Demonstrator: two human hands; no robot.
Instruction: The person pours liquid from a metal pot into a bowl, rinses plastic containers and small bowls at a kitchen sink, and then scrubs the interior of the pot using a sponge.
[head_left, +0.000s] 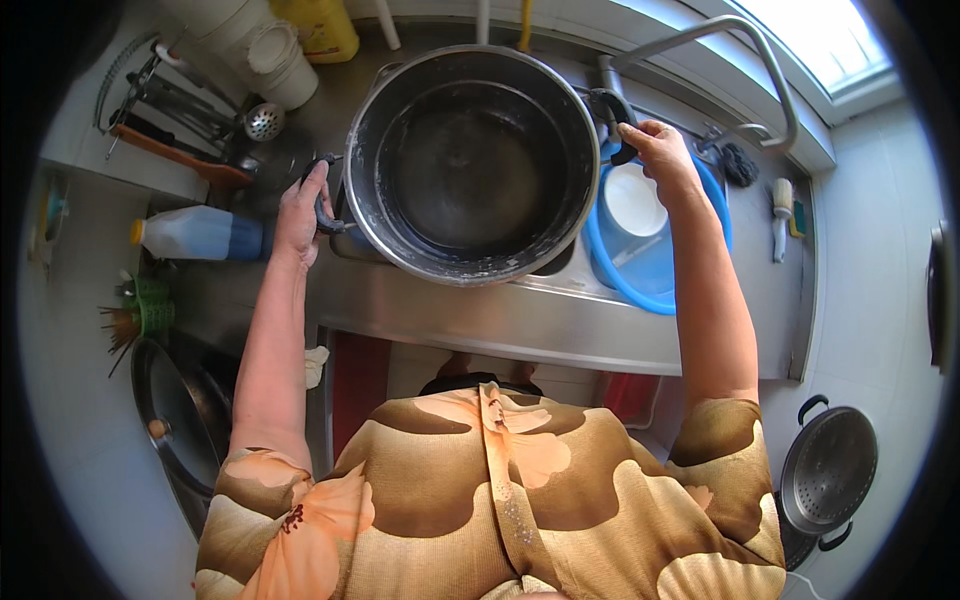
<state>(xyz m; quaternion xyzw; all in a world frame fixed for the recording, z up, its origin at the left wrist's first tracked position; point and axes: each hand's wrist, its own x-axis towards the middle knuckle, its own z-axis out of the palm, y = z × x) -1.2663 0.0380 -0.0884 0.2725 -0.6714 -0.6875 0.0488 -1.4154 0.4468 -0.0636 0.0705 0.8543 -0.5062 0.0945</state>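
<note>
A large dark metal pot is over the stainless steel sink counter in front of me, its mouth towards my view. Whitish residue marks its inner wall, and the bottom looks wet or holds shallow liquid; I cannot tell which. My left hand grips the black handle on its left side. At the other side, my right hand has hold of the matching black handle. Under my right forearm sits a blue plastic basin with a white bowl in it. The pot hides much of the sink.
A bent metal faucet rises at the back right. To the right lie a dark scouring pad and a brush. At left are a jug of blue liquid, a utensil rack and a lidded wok. A steamer pot hangs or stands at lower right.
</note>
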